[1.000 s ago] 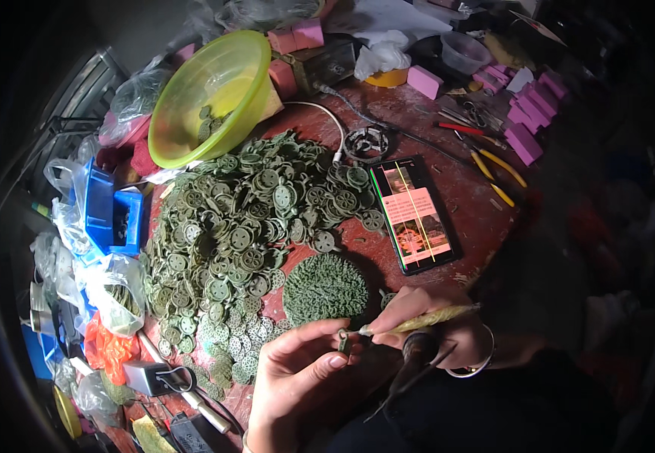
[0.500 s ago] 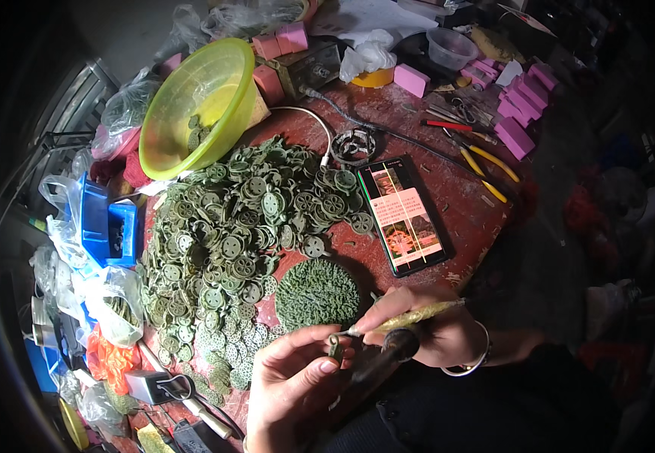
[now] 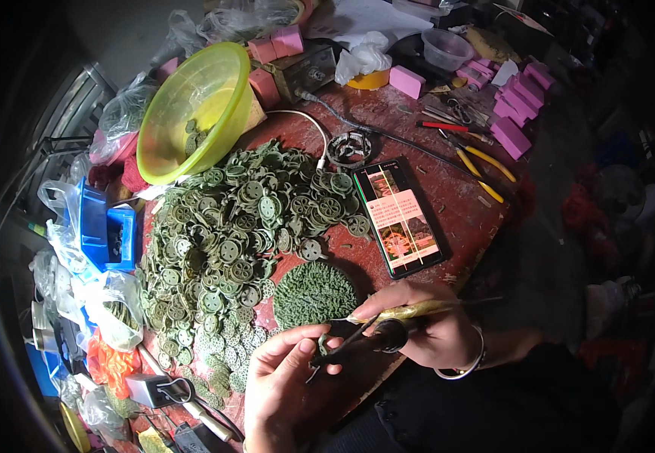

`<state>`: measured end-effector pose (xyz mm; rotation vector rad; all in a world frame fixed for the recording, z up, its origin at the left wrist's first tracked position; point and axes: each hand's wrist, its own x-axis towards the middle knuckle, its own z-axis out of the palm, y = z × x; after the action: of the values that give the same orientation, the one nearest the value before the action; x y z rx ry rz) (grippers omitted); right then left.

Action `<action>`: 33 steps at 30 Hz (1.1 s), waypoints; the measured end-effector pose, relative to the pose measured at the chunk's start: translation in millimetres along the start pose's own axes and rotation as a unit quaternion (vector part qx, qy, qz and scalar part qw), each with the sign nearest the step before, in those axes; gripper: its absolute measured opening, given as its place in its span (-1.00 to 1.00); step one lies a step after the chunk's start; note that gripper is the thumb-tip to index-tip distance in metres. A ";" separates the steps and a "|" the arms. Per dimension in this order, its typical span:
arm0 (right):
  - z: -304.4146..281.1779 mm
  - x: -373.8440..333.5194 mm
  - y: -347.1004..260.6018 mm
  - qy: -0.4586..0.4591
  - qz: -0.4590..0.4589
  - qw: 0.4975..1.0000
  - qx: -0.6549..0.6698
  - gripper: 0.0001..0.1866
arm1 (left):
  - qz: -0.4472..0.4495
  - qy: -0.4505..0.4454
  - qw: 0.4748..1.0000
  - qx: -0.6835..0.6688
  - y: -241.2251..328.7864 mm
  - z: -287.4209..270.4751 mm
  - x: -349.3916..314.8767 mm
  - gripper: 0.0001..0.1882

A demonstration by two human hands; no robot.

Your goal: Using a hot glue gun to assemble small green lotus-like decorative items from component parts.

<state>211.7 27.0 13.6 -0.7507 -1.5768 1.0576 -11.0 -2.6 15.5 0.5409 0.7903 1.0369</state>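
My left hand (image 3: pixel 286 377) pinches a small green piece (image 3: pixel 323 344) between thumb and fingers; much of it is covered. In my right hand (image 3: pixel 444 332) is a thin pointed tool with a yellow-wrapped handle (image 3: pixel 410 309). Its fine tip reaches left, over the lower edge of a round, rough-textured green block (image 3: pixel 314 294). A dark rod-like tool with a thick round handle (image 3: pixel 390 336) sits under the same hand's fingers, its narrow end near the left fingertips. Beyond the hands spreads a heap of small round green pieces with cut-outs (image 3: pixel 229 226).
A lit phone (image 3: pixel 400 219) lies right of the heap. Behind stand a tilted yellow-green bowl (image 3: pixel 225 124), pink blocks (image 3: pixel 511 137) and yellow-handled pliers (image 3: pixel 486 162). Blue bins (image 3: pixel 121 238), plastic bags and a grey box with a cord (image 3: pixel 148 389) line the left side.
The yellow-handled tool's tip has moved off the small piece, up and left toward the round block. The dark rod has swung up beside the left fingertips.
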 end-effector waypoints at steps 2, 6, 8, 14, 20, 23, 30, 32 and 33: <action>0.6 -1.1 1.8 0.001 0.003 1.000 -0.005 -0.72 | -0.011 0.012 1.000 -0.009 1.3 0.9 -0.2 -0.77; 0.9 -1.8 3.7 -0.006 -0.003 1.000 -0.009 -0.73 | -0.029 0.022 0.999 0.000 2.7 -3.3 -0.4 -0.76; 2.8 -2.5 1.8 -0.008 -0.001 1.000 0.000 -0.79 | -0.035 0.008 0.999 -0.005 2.7 -6.2 0.2 -0.73; 4.7 -6.0 3.8 -0.029 -0.012 0.999 0.013 -0.81 | -0.088 -0.046 0.993 0.062 7.7 -1.1 -3.4 -0.62; 5.6 -8.3 1.7 -0.033 0.000 0.999 0.037 -0.80 | -0.100 -0.046 0.991 0.078 10.2 2.5 -7.0 -0.66; 6.8 -11.2 0.1 -0.010 0.014 0.999 0.049 -0.80 | -0.100 -0.043 0.992 0.056 9.0 1.9 -5.8 -0.68; -1.8 -2.8 1.7 -0.001 -0.003 1.000 0.027 -0.77 | -0.056 0.028 0.998 -0.020 4.6 2.0 -2.5 -0.72; -4.2 -2.1 -5.7 -0.031 -0.019 0.999 -0.005 -0.76 | 0.016 0.021 1.000 0.000 2.4 4.4 -2.1 -0.75; -3.0 -2.7 -6.6 -0.029 -0.019 0.999 -0.009 -0.76 | 0.015 0.018 1.000 -0.001 2.1 4.5 -2.1 -0.75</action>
<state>215.6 22.6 18.8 -0.7047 -1.6453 1.0481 -9.2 -3.8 20.4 0.5360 0.8142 1.0773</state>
